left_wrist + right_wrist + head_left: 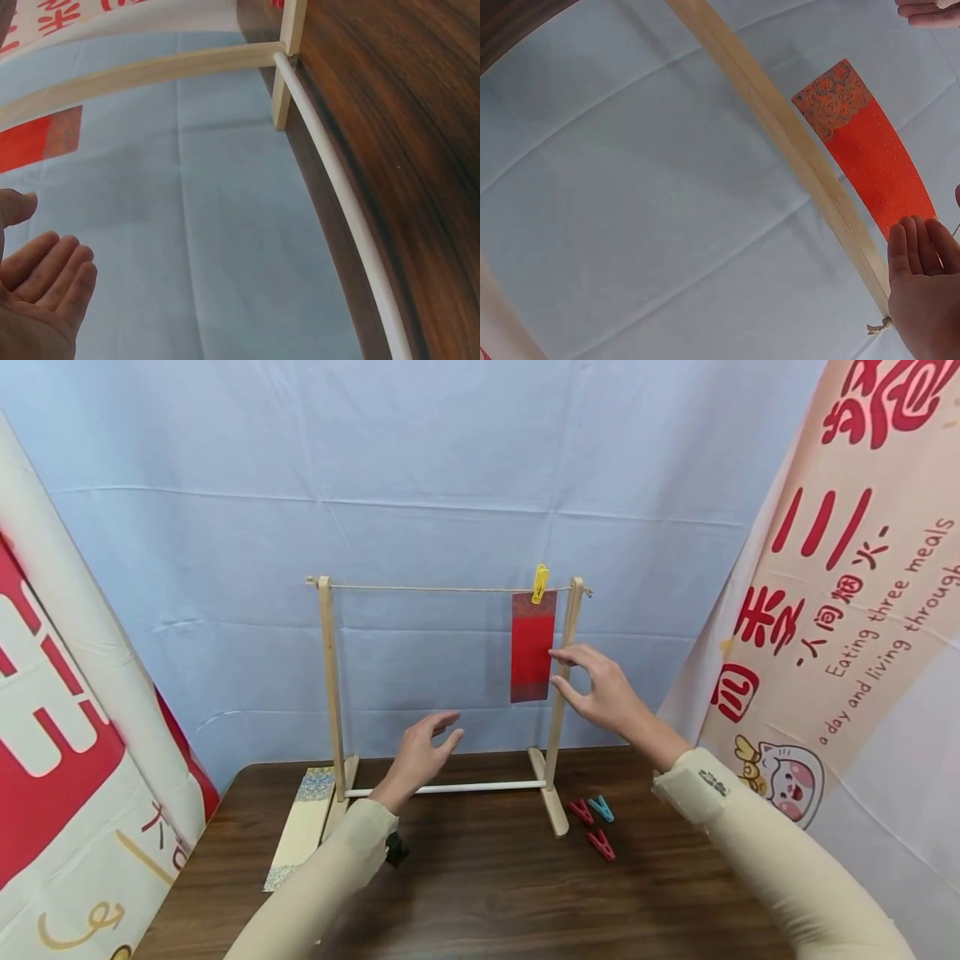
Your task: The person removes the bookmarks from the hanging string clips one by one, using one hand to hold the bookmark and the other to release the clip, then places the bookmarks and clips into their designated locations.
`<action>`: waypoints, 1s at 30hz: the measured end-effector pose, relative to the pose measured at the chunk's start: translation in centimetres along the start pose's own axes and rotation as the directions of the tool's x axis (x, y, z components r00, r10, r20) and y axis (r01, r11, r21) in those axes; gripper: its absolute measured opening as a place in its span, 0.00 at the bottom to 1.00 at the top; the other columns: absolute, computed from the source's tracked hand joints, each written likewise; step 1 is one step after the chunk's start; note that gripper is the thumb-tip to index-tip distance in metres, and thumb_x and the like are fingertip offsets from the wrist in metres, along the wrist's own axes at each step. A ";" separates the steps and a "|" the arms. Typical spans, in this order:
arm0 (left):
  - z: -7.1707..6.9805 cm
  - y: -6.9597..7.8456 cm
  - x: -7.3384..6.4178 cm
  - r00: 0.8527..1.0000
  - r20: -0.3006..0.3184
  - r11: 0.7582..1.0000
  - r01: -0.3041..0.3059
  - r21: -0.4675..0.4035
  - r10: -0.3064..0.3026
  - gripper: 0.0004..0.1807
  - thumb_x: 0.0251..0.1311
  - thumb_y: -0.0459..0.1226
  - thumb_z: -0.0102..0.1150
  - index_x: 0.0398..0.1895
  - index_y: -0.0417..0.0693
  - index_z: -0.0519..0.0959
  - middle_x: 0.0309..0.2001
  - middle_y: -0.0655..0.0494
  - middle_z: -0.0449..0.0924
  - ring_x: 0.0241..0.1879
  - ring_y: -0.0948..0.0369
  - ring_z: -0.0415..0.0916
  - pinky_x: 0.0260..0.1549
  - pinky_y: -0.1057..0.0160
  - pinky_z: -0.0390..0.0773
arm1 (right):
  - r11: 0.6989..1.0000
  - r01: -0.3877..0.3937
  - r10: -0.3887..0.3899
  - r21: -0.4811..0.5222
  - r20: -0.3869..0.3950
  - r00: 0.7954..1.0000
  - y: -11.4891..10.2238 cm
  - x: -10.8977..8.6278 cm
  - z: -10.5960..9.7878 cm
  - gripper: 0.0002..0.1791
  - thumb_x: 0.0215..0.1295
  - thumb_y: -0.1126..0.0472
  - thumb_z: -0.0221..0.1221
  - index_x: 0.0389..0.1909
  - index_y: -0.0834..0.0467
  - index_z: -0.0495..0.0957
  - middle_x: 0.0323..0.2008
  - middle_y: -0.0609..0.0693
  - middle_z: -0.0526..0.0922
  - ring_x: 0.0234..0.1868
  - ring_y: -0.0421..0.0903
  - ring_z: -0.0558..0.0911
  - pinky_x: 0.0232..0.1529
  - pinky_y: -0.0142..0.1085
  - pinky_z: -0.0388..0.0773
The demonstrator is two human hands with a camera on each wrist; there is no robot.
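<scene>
A red paper strip (532, 647) with patterned ends hangs from the cord (427, 588) of a wooden stand, held by a yellow clothespin (540, 584) near the right post (564, 693). My right hand (596, 687) is beside the strip's right edge, in front of that post, thumb and fingers apart with nothing between them. In the right wrist view its fingers overlap the red strip (881, 165). Lower and left of the strip, my left hand (420, 750) hovers in front of the stand's white bottom bar (480, 787), fingers relaxed and holding nothing.
Two red clothespins (602, 845) and a blue clothespin (601, 808) lie on the dark wooden table (495, 893) right of the stand. A cream strip with blue patterned ends (300, 831) lies at the left. A small black object (396, 849) sits by the left wrist.
</scene>
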State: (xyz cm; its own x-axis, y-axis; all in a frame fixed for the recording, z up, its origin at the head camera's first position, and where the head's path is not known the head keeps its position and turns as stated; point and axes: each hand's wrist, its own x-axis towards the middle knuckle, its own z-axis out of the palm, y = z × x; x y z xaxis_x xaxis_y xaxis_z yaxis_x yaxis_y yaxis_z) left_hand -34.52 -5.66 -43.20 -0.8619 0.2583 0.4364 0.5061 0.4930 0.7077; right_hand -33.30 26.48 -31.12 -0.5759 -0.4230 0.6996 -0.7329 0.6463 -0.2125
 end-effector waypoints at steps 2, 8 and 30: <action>0.1 0.3 0.3 1.000 0.000 1.000 0.001 0.004 -0.001 0.23 0.78 0.45 0.63 0.72 0.50 0.79 0.69 0.50 0.80 0.68 0.50 0.78 0.68 0.50 0.79 | 1.000 0.005 -0.005 0.006 0.003 1.000 0.0 0.3 -0.1 0.25 0.69 0.68 0.71 0.66 0.67 0.80 0.60 0.63 0.83 0.60 0.60 0.83 0.62 0.61 0.80; 0.5 1.0 1.2 1.000 0.011 1.000 -0.001 0.004 0.001 0.24 0.78 0.46 0.63 0.73 0.53 0.78 0.70 0.52 0.79 0.68 0.50 0.78 0.68 0.50 0.78 | 1.000 0.026 -0.026 0.014 -0.013 1.000 0.3 0.9 -0.4 0.26 0.67 0.71 0.72 0.65 0.68 0.80 0.60 0.62 0.84 0.59 0.59 0.83 0.62 0.60 0.80; 2.1 2.2 3.4 0.999 0.037 1.000 -0.016 -0.015 0.017 0.24 0.79 0.45 0.62 0.73 0.53 0.78 0.70 0.53 0.79 0.68 0.51 0.78 0.66 0.51 0.79 | 1.000 0.023 -0.023 0.019 -0.013 1.000 0.0 2.7 -0.8 0.24 0.69 0.67 0.72 0.64 0.68 0.81 0.61 0.61 0.83 0.58 0.59 0.83 0.62 0.59 0.80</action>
State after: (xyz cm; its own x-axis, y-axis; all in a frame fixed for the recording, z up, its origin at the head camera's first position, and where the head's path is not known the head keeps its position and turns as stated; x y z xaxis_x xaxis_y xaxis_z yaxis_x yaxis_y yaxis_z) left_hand -36.42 -1.96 -41.31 -0.8538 0.2971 0.4275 0.5206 0.4763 0.7086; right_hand -34.57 25.77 -28.67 -0.5540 -0.4296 0.7132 -0.7530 0.6238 -0.2092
